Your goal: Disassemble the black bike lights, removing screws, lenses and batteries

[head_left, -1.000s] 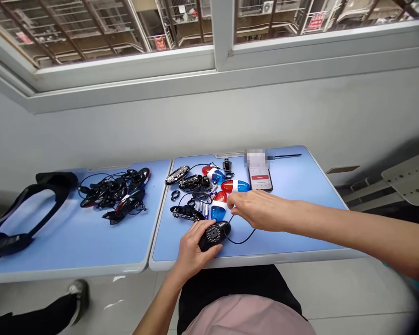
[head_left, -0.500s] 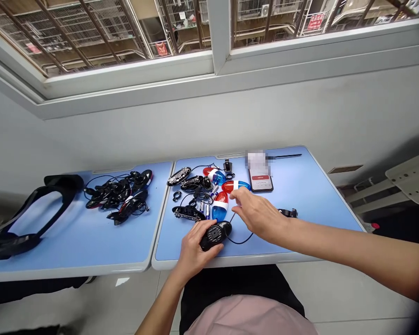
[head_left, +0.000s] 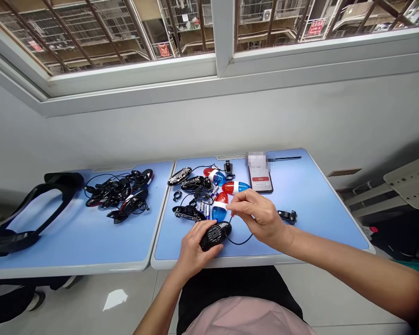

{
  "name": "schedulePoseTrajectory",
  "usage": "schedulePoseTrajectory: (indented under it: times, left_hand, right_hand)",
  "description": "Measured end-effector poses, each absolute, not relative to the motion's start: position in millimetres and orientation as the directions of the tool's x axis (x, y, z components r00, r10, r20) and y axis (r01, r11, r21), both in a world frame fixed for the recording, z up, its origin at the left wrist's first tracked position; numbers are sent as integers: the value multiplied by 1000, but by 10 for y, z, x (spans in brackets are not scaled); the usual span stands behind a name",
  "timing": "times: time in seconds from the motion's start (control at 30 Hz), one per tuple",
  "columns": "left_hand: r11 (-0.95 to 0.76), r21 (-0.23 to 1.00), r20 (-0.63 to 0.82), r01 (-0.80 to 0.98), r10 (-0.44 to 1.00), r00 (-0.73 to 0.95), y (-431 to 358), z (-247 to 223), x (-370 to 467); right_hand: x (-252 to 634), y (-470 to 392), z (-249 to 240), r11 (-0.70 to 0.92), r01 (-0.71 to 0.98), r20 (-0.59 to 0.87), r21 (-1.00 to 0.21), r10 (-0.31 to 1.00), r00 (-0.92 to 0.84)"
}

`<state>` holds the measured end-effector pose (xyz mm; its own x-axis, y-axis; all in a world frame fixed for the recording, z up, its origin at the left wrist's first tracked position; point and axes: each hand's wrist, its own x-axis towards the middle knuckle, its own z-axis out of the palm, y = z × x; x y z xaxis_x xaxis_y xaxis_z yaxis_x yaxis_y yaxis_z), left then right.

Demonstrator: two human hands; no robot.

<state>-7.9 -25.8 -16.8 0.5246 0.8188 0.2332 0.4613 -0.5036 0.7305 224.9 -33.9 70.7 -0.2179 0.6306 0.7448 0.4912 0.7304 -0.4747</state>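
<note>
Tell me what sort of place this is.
Probably a workroom or classroom: two blue-topped tables stand side by side under a barred window, with red-and-blue light covers on one.

The left hand (head_left: 194, 243) arches in a wide curve; the right hand (head_left: 260, 217) pinches.

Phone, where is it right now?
In the head view, the phone lies on the right-hand table towards its far edge, just right of a red-and-blue plastic cover and beyond the right hand.
</note>
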Motion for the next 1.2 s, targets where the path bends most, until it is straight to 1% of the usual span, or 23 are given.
schedulePoseTrajectory:
  times: [0.1,0.17,0.3,0.37,0.47,0.53,0.63,0.73,0.8,0.87,1.0,1.1,1.2]
  left_hand:
    - [-503,730,231,462,819,525,-256,-160,-75]
    - [-500,732,229,464,821,524,-257,-155,-73]
    - [-497,734,228,463,823,521,-263,-157,-73]
    - [-499,734,230,461,821,522,-266,-162,-72]
    - [-498,740,233,453,820,522,-271,-166,-67]
    - [-497,742,236,450,822,519,-275,-164,-63]
    - [-485,743,230,462,832,504,-284,-160,-60]
    - [-465,744,214,480,846,488,-291,-155,-58]
    - [-458,748,208,480,848,487,-293,-152,-55]
    - [-451,754,201,478,851,486,-291,-151,-52]
    - [-440,759,202,480,860,469,-292,-164,-54]
    - [-444,763,212,470,859,467,-295,-177,-59]
    - [-442,763,217,473,863,456,-296,-183,-58]
  right_hand:
    - [2247,-334,723,751,452,745,-481,622,-241]
    - [2242,-328,723,742,463,734,-485,633,-246]
    - [2210,-327,713,704,513,742,-491,646,-178]
    - [2191,-330,722,705,463,726,-537,666,-171]
    - [2176,-329,744,690,349,655,-635,719,-231]
    - [2167,-327,735,657,324,615,-681,753,-234]
    - [2137,-335,664,601,338,597,-724,792,-128]
    - [2105,-360,591,497,281,521,-821,853,15]
    - [2109,-376,589,455,245,475,-856,880,23]
    - [2139,-387,629,481,257,489,-839,872,-34]
    - [2205,-398,716,592,409,604,-694,788,-117]
    - [2203,-399,695,621,527,660,-580,737,-143]
    - [2184,-388,654,626,572,691,-530,710,-136]
